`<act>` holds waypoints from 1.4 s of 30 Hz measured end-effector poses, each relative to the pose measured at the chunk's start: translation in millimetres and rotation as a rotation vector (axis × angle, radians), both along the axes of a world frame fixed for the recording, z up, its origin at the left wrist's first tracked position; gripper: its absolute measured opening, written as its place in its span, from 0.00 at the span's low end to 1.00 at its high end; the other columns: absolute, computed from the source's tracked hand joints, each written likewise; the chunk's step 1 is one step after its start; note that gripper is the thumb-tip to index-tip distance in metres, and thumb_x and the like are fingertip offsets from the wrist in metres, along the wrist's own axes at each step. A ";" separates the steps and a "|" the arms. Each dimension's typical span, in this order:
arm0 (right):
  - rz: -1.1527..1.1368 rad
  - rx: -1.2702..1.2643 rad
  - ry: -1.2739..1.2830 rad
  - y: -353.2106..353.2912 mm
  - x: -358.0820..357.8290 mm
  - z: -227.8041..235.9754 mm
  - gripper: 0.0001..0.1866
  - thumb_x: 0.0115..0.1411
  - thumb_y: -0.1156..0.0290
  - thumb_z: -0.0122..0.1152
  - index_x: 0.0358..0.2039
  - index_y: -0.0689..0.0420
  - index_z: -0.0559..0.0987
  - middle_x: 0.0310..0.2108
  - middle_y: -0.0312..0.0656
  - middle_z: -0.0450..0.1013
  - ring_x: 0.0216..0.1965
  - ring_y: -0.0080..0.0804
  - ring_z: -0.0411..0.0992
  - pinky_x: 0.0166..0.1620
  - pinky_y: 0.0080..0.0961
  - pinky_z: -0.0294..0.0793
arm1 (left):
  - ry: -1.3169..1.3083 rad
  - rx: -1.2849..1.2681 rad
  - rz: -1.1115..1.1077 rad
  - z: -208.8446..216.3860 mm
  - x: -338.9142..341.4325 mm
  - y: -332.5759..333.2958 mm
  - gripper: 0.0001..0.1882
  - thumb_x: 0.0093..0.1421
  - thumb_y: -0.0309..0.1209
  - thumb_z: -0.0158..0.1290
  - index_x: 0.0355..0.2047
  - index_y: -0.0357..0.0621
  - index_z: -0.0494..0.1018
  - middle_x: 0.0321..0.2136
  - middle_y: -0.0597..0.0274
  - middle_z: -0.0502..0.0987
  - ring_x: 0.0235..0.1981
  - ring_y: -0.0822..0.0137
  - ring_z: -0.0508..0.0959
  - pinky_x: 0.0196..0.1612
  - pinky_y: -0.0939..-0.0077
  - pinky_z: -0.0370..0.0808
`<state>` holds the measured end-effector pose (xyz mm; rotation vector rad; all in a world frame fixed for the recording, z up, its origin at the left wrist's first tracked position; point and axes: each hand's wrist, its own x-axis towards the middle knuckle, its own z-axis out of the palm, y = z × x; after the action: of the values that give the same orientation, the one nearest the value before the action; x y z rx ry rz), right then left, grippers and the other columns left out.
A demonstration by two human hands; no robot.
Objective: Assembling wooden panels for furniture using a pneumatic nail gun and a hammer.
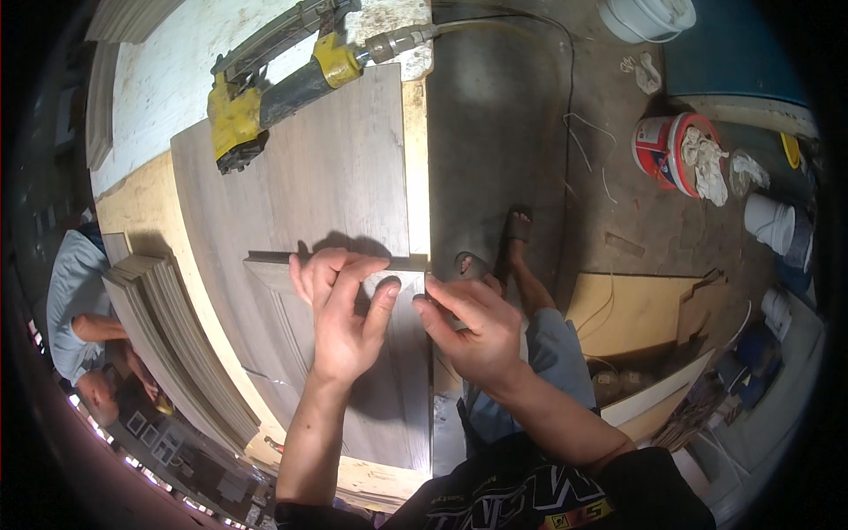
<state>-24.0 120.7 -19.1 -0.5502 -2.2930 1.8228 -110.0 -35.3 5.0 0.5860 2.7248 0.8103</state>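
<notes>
A grey wood-grain panel with a raised, grooved moulding (287, 331) lies on top of a larger grey wood-grain board (353, 177). My left hand (346, 309) rests at the panel's far edge, its fingers bent and its thumb apart from the index finger. Just beside it, at the panel's right corner, my right hand (477, 327) has thumb and index fingertip pinched close together against the edge. Anything small between those fingertips is too hard to make out. A yellow and black nail gun (296, 93) lies across the far end of the board, away from both hands.
An air hose (477, 26) runs right from the nail gun. Stacked grey boards (181, 344) stand at the left, near another person (79, 309) bending down. On the floor at right are a red and white bucket (658, 150), a white bucket (645, 18) and a yellowish sheet (632, 309).
</notes>
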 end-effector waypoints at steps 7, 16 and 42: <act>-0.006 -0.002 0.021 0.6 -1.6 0.4 0.12 0.55 0.75 0.72 0.41 0.62 0.84 0.34 0.43 0.80 0.27 0.33 0.79 0.29 0.24 0.78 | 0.031 -0.017 -0.029 -0.1 1.3 -0.4 0.14 0.59 0.37 0.63 0.44 0.50 0.78 0.42 0.63 0.73 0.53 0.57 0.70 0.70 0.38 0.38; 0.067 0.041 0.026 43.7 -36.6 7.0 0.13 0.58 0.72 0.70 0.43 0.59 0.84 0.31 0.45 0.79 0.29 0.36 0.80 0.32 0.28 0.78 | 0.038 -0.130 -0.045 10.8 12.2 13.8 0.31 0.52 0.42 0.67 0.54 0.49 0.71 0.53 0.55 0.66 0.63 0.46 0.63 0.69 0.31 0.37; 0.301 -0.104 0.336 115.7 -111.0 74.3 0.39 0.54 0.65 0.70 0.67 0.48 0.67 0.52 0.47 0.72 0.50 0.44 0.76 0.57 0.37 0.75 | 0.268 -0.128 0.047 -18.9 38.6 32.0 0.42 0.40 0.38 0.68 0.57 0.47 0.66 0.55 0.54 0.61 0.63 0.45 0.60 0.67 0.29 0.38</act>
<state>-135.1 236.4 55.2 0.0961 -2.1485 1.9906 -71.3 -3.3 -13.9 0.6468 3.0157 0.5984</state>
